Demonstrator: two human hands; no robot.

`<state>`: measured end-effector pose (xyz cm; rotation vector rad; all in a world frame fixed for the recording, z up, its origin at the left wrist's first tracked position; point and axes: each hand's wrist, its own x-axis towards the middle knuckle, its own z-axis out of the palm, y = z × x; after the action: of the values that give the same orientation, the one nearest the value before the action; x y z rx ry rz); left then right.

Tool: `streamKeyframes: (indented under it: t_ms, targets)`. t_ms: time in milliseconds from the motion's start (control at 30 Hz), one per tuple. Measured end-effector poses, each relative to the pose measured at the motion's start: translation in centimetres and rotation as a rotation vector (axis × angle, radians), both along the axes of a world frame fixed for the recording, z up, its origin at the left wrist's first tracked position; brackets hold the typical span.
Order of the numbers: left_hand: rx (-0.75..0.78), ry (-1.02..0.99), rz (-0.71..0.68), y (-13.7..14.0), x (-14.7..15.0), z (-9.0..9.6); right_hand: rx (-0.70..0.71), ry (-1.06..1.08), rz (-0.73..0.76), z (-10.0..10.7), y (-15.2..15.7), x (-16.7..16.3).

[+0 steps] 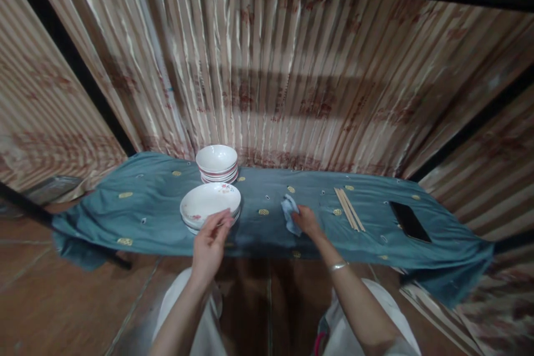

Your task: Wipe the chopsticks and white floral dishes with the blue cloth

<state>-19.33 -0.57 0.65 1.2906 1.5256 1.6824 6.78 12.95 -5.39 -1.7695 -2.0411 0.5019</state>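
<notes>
My left hand (pixel 211 240) is at the near right edge of a stack of white plates (pixel 204 203) with floral decoration, its fingers loosely bent and apart. Nothing shows in its grasp, and whether it touches the top plate I cannot tell. Behind the plates stands a stack of white bowls (pixel 217 160) with red bands. A crumpled light-blue cloth (pixel 290 216) is gripped in my right hand (pixel 306 220), just over the middle of the table. Several wooden chopsticks (pixel 349 209) lie side by side to the right of that hand.
A dark teal patterned cloth covers the low table (pixel 158 211). Near its right end lies a black phone (pixel 409 221). Dark frame bars (pixel 83 78) rise at both sides, and a pleated floral curtain (pixel 267 72) hangs along the back.
</notes>
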Motion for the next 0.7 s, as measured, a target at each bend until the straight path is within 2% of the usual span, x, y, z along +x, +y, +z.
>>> streamKeyframes:
  t_ms: [100,200,267,367,500,700]
  targets:
    - [0.083,0.168,0.278,-0.3,-3.9,0.3,0.018,0.114,0.086,0.1,-0.8,-2.6]
    - [0.009,0.204,0.439,0.5,-7.1,-0.9,0.022,0.359,0.143,0.5,-1.2,-5.7]
    - [-0.103,0.124,0.464,1.3,-8.7,-2.1,-0.039,0.466,0.195,1.2,-1.0,-7.8]
    - [-0.23,0.0,0.416,2.3,-9.9,-3.6,-0.088,0.502,0.249,2.5,-0.5,-10.9]
    - [-0.218,-0.053,0.348,2.8,-10.1,-4.3,-0.066,0.495,0.243,3.7,-0.3,-14.0]
    - [-0.188,-0.103,0.346,3.4,-9.9,-4.6,-0.045,0.488,0.266,3.8,-1.6,-16.0]
